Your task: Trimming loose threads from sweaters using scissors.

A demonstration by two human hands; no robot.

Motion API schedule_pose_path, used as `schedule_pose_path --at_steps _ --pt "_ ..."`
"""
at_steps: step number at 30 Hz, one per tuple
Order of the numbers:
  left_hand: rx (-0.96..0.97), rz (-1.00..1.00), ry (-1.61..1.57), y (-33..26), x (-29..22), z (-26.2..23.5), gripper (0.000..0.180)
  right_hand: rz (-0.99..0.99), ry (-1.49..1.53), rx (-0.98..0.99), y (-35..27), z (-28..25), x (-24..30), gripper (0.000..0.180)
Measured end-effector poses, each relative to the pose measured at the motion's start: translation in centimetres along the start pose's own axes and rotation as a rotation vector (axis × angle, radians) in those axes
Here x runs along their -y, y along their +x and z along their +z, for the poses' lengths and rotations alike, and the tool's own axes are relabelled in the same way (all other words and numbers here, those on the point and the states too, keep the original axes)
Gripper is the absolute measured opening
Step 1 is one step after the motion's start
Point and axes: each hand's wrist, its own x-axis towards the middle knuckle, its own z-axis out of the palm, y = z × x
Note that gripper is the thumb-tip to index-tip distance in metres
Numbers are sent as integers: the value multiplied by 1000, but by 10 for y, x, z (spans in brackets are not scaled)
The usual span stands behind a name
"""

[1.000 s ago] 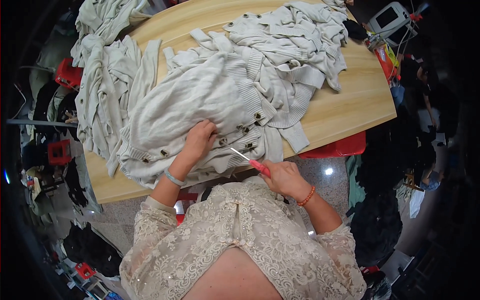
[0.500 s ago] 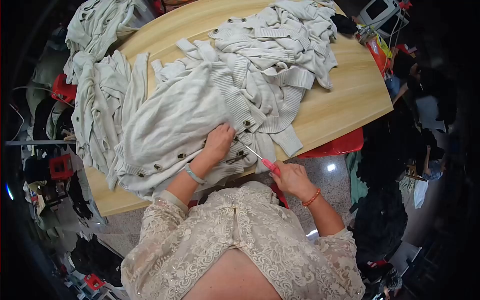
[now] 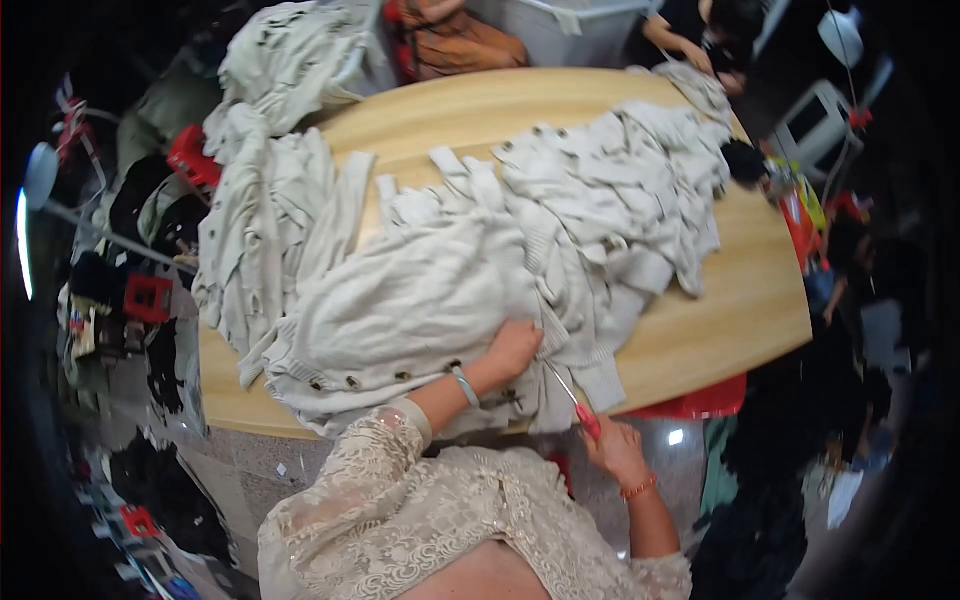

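A cream knitted cardigan (image 3: 410,295) with dark buttons lies spread on the near part of the wooden table (image 3: 730,320). My left hand (image 3: 516,346) is closed on the cardigan's front, close to its ribbed button band. In my right hand (image 3: 617,452), just beyond the table's near edge, is a tool with a pink handle (image 3: 588,421) and a thin metal shaft (image 3: 565,383). Its shaft points up and left to the knit beside my left hand. The tip is too small and blurred to make out.
More cream cardigans (image 3: 610,180) are heaped across the far right of the table. Another pile (image 3: 265,200) hangs along its left side. A red stool (image 3: 700,398) stands under the right edge. Beyond the far right corner, a person's arm (image 3: 680,42) reaches toward the table.
The view has shifted, so the table sits lower and more of the far side shows. My left hand stays closed on the cardigan, and the tool remains in my right hand.
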Motion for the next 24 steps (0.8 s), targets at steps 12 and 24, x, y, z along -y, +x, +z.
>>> schedule_pose_path --at_steps 12,24 --pt "-629 -78 -312 -135 -47 -104 25 -206 84 -276 49 -20 12 26" --pt "-1315 -1328 -906 -330 44 -14 109 -700 321 -72 191 -69 219 38"
